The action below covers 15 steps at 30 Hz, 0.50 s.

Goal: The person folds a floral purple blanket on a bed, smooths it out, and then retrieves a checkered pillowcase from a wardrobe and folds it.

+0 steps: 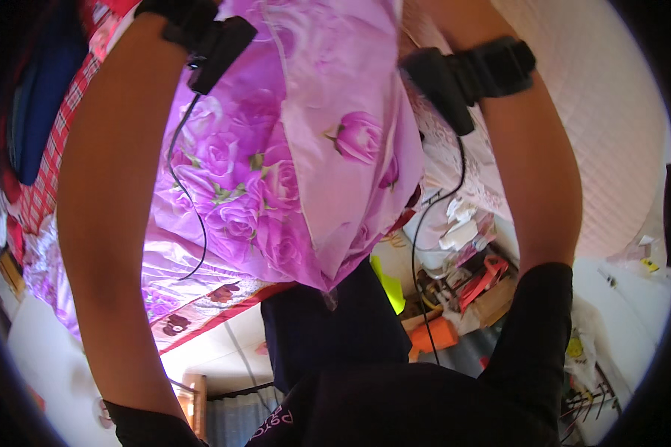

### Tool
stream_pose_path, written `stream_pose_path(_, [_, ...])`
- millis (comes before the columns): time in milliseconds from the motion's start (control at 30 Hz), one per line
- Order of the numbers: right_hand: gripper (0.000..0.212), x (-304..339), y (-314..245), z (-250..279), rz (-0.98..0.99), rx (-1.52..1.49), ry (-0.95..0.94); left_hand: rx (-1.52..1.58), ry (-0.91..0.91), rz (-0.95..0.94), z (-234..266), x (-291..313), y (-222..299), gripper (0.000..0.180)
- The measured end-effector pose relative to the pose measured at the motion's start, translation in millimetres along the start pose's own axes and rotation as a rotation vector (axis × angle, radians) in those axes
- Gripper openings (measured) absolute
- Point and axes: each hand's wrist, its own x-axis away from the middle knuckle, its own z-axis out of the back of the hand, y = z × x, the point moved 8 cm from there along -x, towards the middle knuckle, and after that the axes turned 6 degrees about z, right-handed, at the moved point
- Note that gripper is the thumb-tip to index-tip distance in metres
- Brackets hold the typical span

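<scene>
A large purple cloth with a rose print hangs between my raised arms, its paler side folded over on the right. One corner of it comes to a point low in front of my body. My left arm reaches up along the cloth's left side, and the left hand lies past the top edge of the picture. Only the base of my right hand shows, at the top edge beside the cloth; its fingers are out of sight. A black strapped device with a cable sits on each wrist.
A bed edge with a red-trimmed patterned cover runs below the cloth. Red checked fabric and dark blue cloth lie at the left. A pale quilted surface fills the right. Clutter with an orange object stands on the floor.
</scene>
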Motion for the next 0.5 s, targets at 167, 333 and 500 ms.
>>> stream_pose_path(167, [0.026, 98, -1, 28, -1.033, -1.192, 0.140, 0.141, -0.172, 0.164, -27, -11, -23, 0.014])
stream_pose_path(333, [0.035, 319, -106, 116, -1.289, -0.906, -0.425, -0.004, 0.160, 0.152, 4, 0, -13, 0.017])
stream_pose_path(500, [0.061, 412, -218, 188, -1.617, -0.965, -0.641, -0.046, 0.256, 0.243, -17, -4, -6, 0.019])
